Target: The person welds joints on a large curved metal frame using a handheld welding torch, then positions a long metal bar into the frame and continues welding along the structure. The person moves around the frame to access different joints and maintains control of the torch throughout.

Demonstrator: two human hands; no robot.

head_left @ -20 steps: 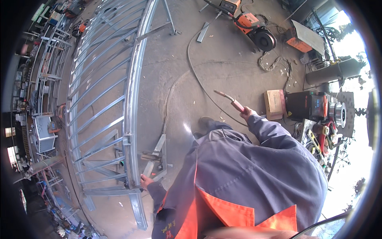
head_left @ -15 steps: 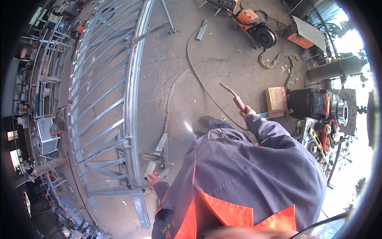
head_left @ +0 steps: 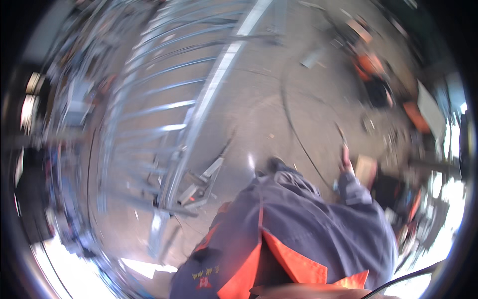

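Note:
My right hand [head_left: 347, 168] is wrapped round the reddish handle of a welding torch [head_left: 344, 150], its thin curved neck pointing away from me. My left hand [head_left: 225, 207] shows as a small blurred patch close to my body, mostly hidden by the sleeve; its fingers cannot be made out. Nearest to it, several short metal pieces [head_left: 199, 192] lie on the floor beside the frame. On the left stands a long galvanized metal frame [head_left: 211, 92] with many slanted bars.
A dark cable [head_left: 294, 134] loops across the concrete floor [head_left: 259, 119] ahead of me. At the far right is an orange and black machine with a wheel [head_left: 373, 74]. A cardboard box [head_left: 366, 169] sits just beyond my right hand. Metal racks blur along the left.
My view has swung, smearing the surroundings. My left hand has come away from the metal piece by the frame's near end and drawn in to my body. The torch stays in my right hand.

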